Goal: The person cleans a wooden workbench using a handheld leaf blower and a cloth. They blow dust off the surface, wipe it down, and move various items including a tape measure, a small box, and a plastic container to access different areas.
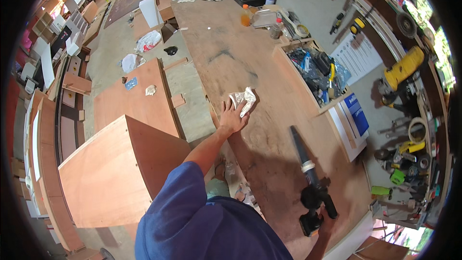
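My left hand (234, 120) is over the near side of the wooden workbench (267, 141), palm down. Its fingers and thumb hold the near edge of a crumpled white cloth (247, 101). On the right, my right hand (326, 220) grips the handle of a black cordless blower (312, 187) with a battery at its base. The blower's long nozzle (297, 142) points away from me along the bench. Part of my right hand is hidden behind the blower's body. Dark smudges (223, 54) mark the bench top farther off.
A wooden tray (288, 66) of tools and a blue-and-white box (355, 113) line the bench's right side. Bottles (245, 16) stand farther back. A yellow angle grinder (404, 68) hangs on the wall. To my left stands a plywood cabinet (108, 173).
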Demonstrator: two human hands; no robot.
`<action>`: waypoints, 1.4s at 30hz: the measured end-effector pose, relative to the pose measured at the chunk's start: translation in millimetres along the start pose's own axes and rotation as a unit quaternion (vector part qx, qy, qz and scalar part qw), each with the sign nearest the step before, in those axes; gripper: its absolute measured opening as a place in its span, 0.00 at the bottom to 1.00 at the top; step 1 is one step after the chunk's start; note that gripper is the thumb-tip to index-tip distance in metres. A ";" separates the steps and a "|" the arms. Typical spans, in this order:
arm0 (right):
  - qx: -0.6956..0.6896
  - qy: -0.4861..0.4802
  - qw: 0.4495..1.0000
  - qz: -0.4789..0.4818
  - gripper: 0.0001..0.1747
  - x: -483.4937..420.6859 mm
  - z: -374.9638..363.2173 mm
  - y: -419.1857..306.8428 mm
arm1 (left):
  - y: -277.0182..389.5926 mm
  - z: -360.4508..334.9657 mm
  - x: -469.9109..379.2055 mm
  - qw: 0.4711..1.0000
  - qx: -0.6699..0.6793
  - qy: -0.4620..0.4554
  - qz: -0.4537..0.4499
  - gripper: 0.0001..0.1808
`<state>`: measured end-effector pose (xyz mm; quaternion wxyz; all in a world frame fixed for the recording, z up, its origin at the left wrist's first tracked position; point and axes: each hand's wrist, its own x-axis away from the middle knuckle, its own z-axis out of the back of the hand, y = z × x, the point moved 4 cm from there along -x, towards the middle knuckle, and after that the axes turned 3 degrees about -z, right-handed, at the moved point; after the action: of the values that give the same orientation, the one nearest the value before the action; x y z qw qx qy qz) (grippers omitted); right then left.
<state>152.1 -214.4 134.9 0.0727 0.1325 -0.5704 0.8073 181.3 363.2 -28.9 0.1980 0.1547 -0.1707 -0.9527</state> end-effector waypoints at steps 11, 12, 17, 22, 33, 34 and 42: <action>-0.034 -0.015 0.998 0.042 0.07 -113.2 -245.4 -94.0 | -96.8 28.6 -114.6 0.997 0.013 -0.006 0.075 0.37; -0.035 -0.038 0.998 0.048 0.07 -124.7 -264.7 -100.9 | -97.3 27.5 -115.2 0.997 0.007 0.008 0.071 0.37; 0.029 -0.124 0.991 0.052 0.04 -159.0 -314.1 -152.8 | -102.3 27.6 -120.2 0.997 0.028 0.013 0.077 0.37; 0.049 -0.088 0.994 0.044 0.07 -167.0 -327.3 -159.4 | -107.2 25.5 -121.3 0.995 0.023 0.057 0.079 0.36; 0.049 -0.158 0.986 0.014 0.07 -141.3 -276.8 -138.4 | -112.0 24.1 -121.9 0.986 0.045 0.027 0.157 0.40; 0.043 -0.120 0.992 0.002 0.07 -134.2 -261.2 -135.6 | -111.6 23.8 -119.5 0.986 0.042 0.035 0.160 0.40; 0.150 -0.042 0.986 -0.060 0.08 -51.9 -128.5 -109.2 | -115.9 18.2 -103.6 0.994 0.035 0.062 0.077 0.37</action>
<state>214.1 -54.9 177.6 0.0763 0.2094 -0.4364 0.8717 227.6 512.6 -33.9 0.2759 0.2064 -0.2029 -0.9166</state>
